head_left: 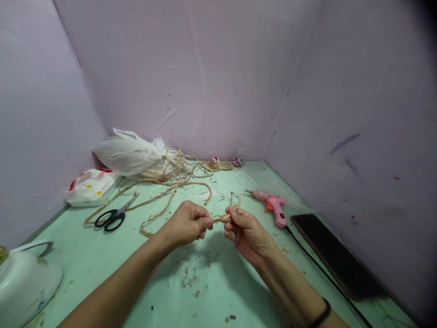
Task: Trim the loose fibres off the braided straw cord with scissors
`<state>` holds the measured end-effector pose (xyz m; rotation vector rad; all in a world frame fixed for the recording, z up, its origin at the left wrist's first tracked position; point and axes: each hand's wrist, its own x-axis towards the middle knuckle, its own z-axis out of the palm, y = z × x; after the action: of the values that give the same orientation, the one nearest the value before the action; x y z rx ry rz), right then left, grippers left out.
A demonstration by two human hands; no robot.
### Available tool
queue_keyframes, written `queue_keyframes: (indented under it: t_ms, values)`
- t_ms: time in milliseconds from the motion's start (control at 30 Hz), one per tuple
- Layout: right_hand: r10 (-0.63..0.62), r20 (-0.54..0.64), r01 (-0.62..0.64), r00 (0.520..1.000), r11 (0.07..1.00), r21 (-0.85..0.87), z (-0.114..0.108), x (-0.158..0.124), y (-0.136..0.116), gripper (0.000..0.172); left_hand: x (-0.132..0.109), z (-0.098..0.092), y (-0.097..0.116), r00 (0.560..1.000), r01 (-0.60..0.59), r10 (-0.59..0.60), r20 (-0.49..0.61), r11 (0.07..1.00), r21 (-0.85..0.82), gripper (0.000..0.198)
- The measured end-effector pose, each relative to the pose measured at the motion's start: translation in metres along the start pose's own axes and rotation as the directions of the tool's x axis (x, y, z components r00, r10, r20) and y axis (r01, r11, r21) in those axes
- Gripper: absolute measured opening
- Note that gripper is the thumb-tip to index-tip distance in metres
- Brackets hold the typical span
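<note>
Both hands meet over the middle of the table, each pinching a straw-coloured braided cord (221, 219). My left hand (191, 220) has its fingers closed on one part of it. A short way to the right, my right hand (247, 232) grips the cord between thumb and fingers, and a thin loose end curls up above that hand. More braided cord (160, 218) lies in loops on the table behind my left hand. Scissors (116, 215) with black handles lie to the left. A pink glue gun (271, 205) with a lit orange light rests to the right.
A white plastic bag (133, 152) and a tissue pack (90, 189) stand at the back left. Woven straw pieces (218, 165) lie by the back wall. A dark phone-like slab (334, 255) is at right, beside the black cable (321, 269). A white rounded object (27, 282) sits front left.
</note>
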<state>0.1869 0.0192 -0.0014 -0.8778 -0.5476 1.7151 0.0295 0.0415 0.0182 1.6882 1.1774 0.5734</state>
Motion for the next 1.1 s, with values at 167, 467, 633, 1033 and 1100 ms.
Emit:
queue_keyframes:
  t_ms: [167,467,633,1033,1100]
  values:
    - [-0.008,0.076,0.008,0.997,1.0,-0.009,0.001,-0.001,-0.002,0.025,-0.001,-0.001,0.002,1.0,-0.016,0.017,0.007,0.996,-0.092,0.027]
    - [-0.004,0.026,0.009,1.0,0.975,-0.223,-0.003,0.001,0.003,0.025,0.001,-0.008,-0.003,0.993,0.009,0.01,0.116,0.987,-0.158,0.029]
    - [0.041,-0.031,-0.046,0.999,0.985,-0.167,-0.002,-0.001,0.005,0.028,0.001,-0.005,-0.009,0.998,-0.062,0.06,0.021,0.995,0.079,0.031]
    - [0.036,-0.084,-0.041,0.996,0.998,-0.054,0.004,-0.006,0.004,0.028,-0.045,-0.128,-0.02,0.697,0.673,-0.219,-0.683,0.527,0.519,0.018]
    - [0.033,-0.058,-0.036,0.998,0.998,-0.049,0.005,-0.008,0.004,0.023,-0.049,-0.146,-0.038,0.674,0.702,-0.261,-0.691,0.519,0.488,0.013]
